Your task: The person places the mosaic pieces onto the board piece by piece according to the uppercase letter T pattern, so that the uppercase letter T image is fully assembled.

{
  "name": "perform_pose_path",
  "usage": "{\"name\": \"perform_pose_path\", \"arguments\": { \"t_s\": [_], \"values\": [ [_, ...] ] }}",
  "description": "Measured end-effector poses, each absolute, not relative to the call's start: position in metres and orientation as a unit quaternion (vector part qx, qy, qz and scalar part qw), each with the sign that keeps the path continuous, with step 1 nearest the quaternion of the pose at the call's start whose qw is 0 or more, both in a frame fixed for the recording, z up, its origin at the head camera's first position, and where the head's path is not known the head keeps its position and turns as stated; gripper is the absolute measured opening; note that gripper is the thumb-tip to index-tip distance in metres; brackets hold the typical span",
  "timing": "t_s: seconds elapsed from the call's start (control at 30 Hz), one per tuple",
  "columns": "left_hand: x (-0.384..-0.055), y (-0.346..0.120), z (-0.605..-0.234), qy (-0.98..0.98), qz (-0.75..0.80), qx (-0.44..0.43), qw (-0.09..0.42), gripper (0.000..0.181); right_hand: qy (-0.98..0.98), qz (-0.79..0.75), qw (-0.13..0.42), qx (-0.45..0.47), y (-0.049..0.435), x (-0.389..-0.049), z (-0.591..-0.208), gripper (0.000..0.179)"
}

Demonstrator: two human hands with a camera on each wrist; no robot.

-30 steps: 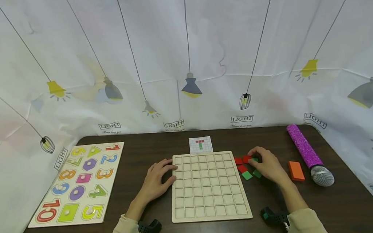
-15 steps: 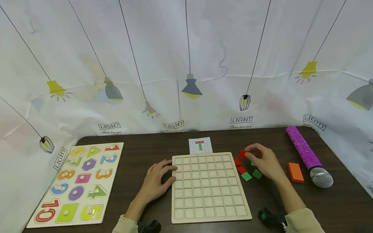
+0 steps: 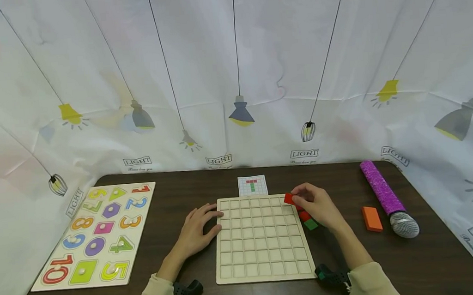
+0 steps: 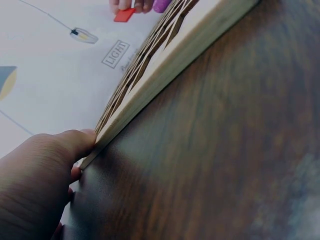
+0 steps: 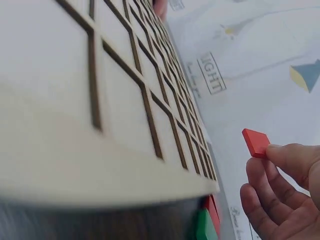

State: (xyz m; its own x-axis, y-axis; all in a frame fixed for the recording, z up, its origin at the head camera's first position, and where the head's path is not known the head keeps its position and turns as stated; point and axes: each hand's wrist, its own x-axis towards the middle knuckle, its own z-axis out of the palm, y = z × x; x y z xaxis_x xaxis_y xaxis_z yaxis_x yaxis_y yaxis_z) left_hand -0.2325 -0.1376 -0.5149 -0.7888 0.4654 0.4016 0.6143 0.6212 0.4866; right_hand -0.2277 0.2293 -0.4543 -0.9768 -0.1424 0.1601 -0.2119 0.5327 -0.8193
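Observation:
A red square tile (image 3: 289,199) is pinched between the thumb and fingers of my right hand (image 3: 317,207), held just above the upper right corner of the wooden grid board (image 3: 262,238). The right wrist view shows that red tile (image 5: 256,143) at the fingertips, raised off the board. My left hand (image 3: 197,229) rests at the board's left edge, its fingertips on the rim; in the left wrist view the thumb (image 4: 77,142) touches the board's edge. Red and green tiles (image 3: 311,224) lie beside the board, partly hidden under the right hand.
Behind the board lies a small pattern card (image 3: 252,186) with a red and green T. A number puzzle board (image 3: 97,237) is at left. At right are an orange block (image 3: 372,219) and a purple glittery microphone (image 3: 383,191). A printed cloth hangs behind the table.
My right hand has picked the red tile out of the loose pile and carried it left to the board's upper right corner. My left hand has stayed at the left edge.

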Motion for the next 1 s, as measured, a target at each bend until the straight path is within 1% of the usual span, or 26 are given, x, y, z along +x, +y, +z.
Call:
{"name": "perform_pose_path", "arguments": {
  "t_s": [0.1,0.37,0.6,0.67,0.8,1.0],
  "values": [
    [-0.23,-0.14,-0.515,-0.891,-0.316,-0.302,0.12,0.034,-0.87,0.48,0.022,0.111,0.219,-0.228,-0.457,0.019],
    [-0.229,-0.139,-0.511,-0.893,-0.315,-0.301,0.112,0.034,-0.859,0.495,0.015,0.13,0.196,-0.23,-0.45,0.015],
    [-0.229,-0.138,-0.51,-0.895,-0.313,-0.298,0.107,0.034,-0.857,0.495,-0.008,0.142,0.182,-0.233,-0.448,0.015],
    [-0.229,-0.138,-0.509,-0.896,-0.313,-0.298,0.106,0.034,-0.855,0.497,-0.012,0.149,0.176,-0.23,-0.439,0.016],
    [-0.23,-0.138,-0.507,-0.896,-0.314,-0.295,0.105,0.034,-0.86,0.487,-0.011,0.153,0.164,-0.229,-0.434,0.015],
    [-0.228,-0.137,-0.508,-0.894,-0.318,-0.297,0.107,0.033,-0.851,0.5,-0.031,0.16,0.149,-0.224,-0.424,0.016]
  ]
}}
